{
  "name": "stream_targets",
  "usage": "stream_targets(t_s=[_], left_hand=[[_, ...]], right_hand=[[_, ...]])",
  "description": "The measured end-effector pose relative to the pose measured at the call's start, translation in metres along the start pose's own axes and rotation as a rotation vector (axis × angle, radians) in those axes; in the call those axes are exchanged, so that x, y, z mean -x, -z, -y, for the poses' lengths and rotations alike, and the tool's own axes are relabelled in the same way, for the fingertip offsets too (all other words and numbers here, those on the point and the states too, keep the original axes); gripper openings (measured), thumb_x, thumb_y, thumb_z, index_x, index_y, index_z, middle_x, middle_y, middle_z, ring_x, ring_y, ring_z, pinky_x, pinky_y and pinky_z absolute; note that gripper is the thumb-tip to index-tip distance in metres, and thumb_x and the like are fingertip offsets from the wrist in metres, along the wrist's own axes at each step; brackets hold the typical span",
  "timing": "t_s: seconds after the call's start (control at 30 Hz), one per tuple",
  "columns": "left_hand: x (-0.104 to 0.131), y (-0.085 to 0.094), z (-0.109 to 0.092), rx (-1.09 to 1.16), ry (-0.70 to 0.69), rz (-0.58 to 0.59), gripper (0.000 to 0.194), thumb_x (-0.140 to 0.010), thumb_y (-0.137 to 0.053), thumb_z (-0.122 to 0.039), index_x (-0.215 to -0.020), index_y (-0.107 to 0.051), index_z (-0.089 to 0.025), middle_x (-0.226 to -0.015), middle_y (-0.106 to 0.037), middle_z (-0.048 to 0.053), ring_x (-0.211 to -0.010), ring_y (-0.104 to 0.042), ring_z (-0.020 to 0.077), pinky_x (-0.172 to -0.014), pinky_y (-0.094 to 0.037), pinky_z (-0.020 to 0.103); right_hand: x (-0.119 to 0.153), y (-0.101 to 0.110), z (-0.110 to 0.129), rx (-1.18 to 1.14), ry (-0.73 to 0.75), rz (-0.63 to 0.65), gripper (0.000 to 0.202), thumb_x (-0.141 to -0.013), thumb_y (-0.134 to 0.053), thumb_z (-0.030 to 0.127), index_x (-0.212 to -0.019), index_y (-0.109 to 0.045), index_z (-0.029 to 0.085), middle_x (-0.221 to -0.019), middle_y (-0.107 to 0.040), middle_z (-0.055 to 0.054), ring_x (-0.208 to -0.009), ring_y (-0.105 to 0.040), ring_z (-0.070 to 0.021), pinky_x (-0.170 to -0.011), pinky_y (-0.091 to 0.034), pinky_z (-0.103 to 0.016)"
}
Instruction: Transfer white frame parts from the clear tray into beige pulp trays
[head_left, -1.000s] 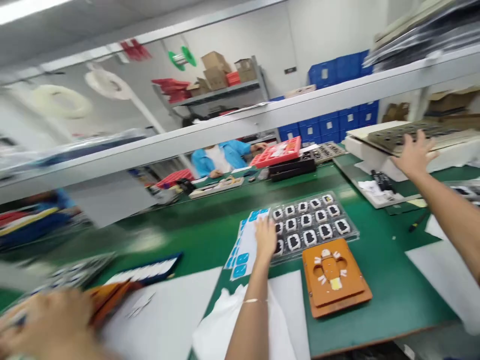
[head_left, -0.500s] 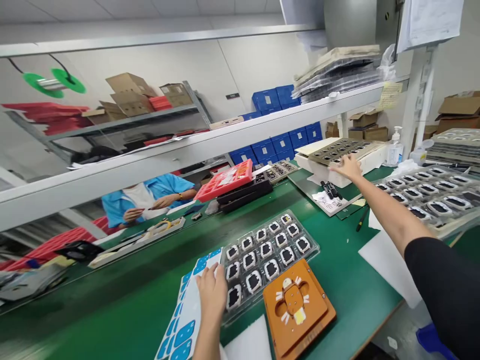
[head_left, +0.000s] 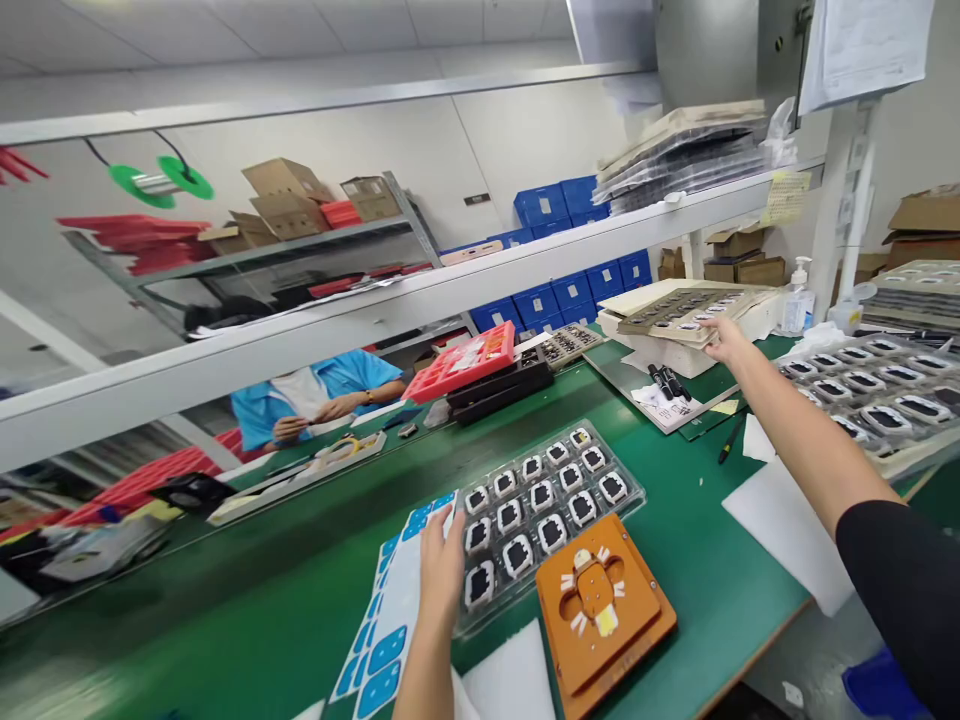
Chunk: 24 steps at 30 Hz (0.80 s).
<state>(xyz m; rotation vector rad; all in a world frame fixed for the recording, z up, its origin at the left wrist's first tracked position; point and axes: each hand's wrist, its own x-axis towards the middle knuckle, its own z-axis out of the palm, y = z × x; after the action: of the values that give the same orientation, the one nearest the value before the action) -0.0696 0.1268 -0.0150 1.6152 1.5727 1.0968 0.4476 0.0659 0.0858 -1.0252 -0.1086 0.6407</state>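
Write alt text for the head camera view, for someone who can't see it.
At a green workbench, the person's right hand grips a tray of parts on a far stack, while the left hand rests flat on a clear tray of small black components. An orange fixture sits beside it.

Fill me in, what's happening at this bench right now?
A person works at a green bench. The left hand rests flat where a white sheet of blue stickers meets a clear tray of small dark parts. The right hand reaches far out and grips the edge of a tan tray atop a white stack. An orange jig sits near the front edge. Another person in blue works opposite.
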Motion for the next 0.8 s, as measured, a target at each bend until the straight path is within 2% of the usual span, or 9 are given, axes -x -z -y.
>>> stream_targets(t_s=[0.1, 0.17, 0.33, 0.43, 0.5, 0.57, 0.63, 0.73, 0.8], left_hand=[[0.008, -0.004, -0.009, 0.133, -0.025, 0.063, 0.056, -0.087, -0.052, -0.051, -0.132, -0.053, -0.019, -0.161, -0.031, 0.012, -0.154, -0.016, 0.0309, -0.127, -0.009, 0.044], [0.016, -0.008, -0.017, 0.254, -0.028, 0.136, 0.053, -0.084, -0.056, -0.051, -0.129, -0.054, -0.022, -0.162, -0.031, 0.009, -0.155, -0.015, 0.0293, -0.127, -0.009, 0.044], [0.041, -0.023, -0.046, 0.646, -0.003, 0.399, 0.065, -0.078, -0.062, -0.06, -0.131, -0.048, -0.024, -0.155, -0.044, 0.012, -0.141, -0.045, 0.0332, -0.117, -0.038, 0.049], [0.054, -0.031, -0.061, 0.823, 0.038, 0.529, 0.076, -0.072, -0.072, -0.061, -0.134, -0.047, -0.024, -0.152, -0.047, 0.014, -0.129, -0.057, 0.0363, -0.109, -0.046, 0.053], [0.061, -0.035, -0.068, 0.901, 0.072, 0.568, 0.085, -0.068, -0.079, -0.059, -0.138, -0.043, -0.026, -0.152, -0.047, 0.015, -0.125, -0.06, 0.0374, -0.106, -0.048, 0.056], [0.065, -0.039, -0.07, 0.963, 0.095, 0.562, 0.091, -0.065, -0.083, -0.058, -0.14, -0.04, -0.031, -0.153, -0.046, 0.013, -0.122, -0.062, 0.0378, -0.103, -0.05, 0.059], [0.066, -0.043, -0.071, 1.015, 0.101, 0.508, 0.086, -0.067, -0.083, -0.055, -0.139, -0.042, -0.032, -0.153, -0.047, 0.011, -0.123, -0.062, 0.036, -0.101, -0.051, 0.057], [0.059, -0.044, -0.066, 1.076, 0.092, 0.319, 0.071, -0.073, -0.079, -0.039, -0.136, -0.047, -0.031, -0.145, -0.056, 0.006, -0.128, -0.059, 0.0278, -0.105, -0.051, 0.045], [0.052, -0.037, -0.059, 1.089, 0.124, 0.2, 0.062, -0.074, -0.073, -0.031, -0.132, -0.051, -0.025, -0.132, -0.066, 0.006, -0.123, -0.062, 0.0262, -0.104, -0.053, 0.04]], right_hand=[[0.02, 0.005, -0.006, -0.04, -0.102, 0.07, 0.031, -0.099, -0.062, 0.034, -0.123, -0.059, 0.015, -0.117, -0.063, -0.009, -0.096, -0.065, -0.0197, -0.08, -0.059, -0.037], [0.035, 0.004, -0.014, -0.058, -0.148, 0.119, 0.03, -0.099, -0.062, 0.034, -0.122, -0.06, 0.014, -0.115, -0.063, -0.008, -0.094, -0.065, -0.0191, -0.079, -0.059, -0.036], [0.09, -0.011, -0.051, -0.068, -0.206, 0.269, 0.032, -0.099, -0.062, 0.035, -0.123, -0.059, 0.015, -0.117, -0.062, -0.009, -0.097, -0.065, -0.0199, -0.081, -0.059, -0.038], [0.136, -0.023, -0.087, -0.064, -0.228, 0.401, 0.031, -0.099, -0.062, 0.034, -0.122, -0.06, 0.015, -0.116, -0.063, -0.008, -0.095, -0.065, -0.0194, -0.08, -0.059, -0.037], [0.17, -0.029, -0.112, -0.059, -0.241, 0.491, 0.03, -0.098, -0.063, 0.033, -0.122, -0.06, 0.015, -0.116, -0.063, -0.008, -0.095, -0.065, -0.0194, -0.079, -0.06, -0.036], [0.206, -0.034, -0.136, -0.047, -0.251, 0.574, 0.031, -0.097, -0.065, 0.03, -0.124, -0.059, 0.016, -0.119, -0.062, -0.009, -0.098, -0.065, -0.0208, -0.078, -0.061, -0.037], [0.239, -0.039, -0.155, -0.016, -0.265, 0.661, 0.032, -0.095, -0.067, 0.025, -0.126, -0.059, 0.017, -0.123, -0.061, -0.009, -0.102, -0.065, -0.0218, -0.081, -0.061, -0.038], [0.277, -0.046, -0.173, 0.068, -0.297, 0.826, 0.034, -0.093, -0.069, 0.02, -0.126, -0.059, 0.017, -0.127, -0.06, -0.009, -0.107, -0.065, -0.0225, -0.085, -0.061, -0.039], [0.286, -0.05, -0.174, 0.168, -0.327, 0.951, 0.036, -0.092, -0.071, 0.018, -0.126, -0.06, 0.017, -0.127, -0.063, -0.009, -0.107, -0.066, -0.0218, -0.089, -0.06, -0.04]])
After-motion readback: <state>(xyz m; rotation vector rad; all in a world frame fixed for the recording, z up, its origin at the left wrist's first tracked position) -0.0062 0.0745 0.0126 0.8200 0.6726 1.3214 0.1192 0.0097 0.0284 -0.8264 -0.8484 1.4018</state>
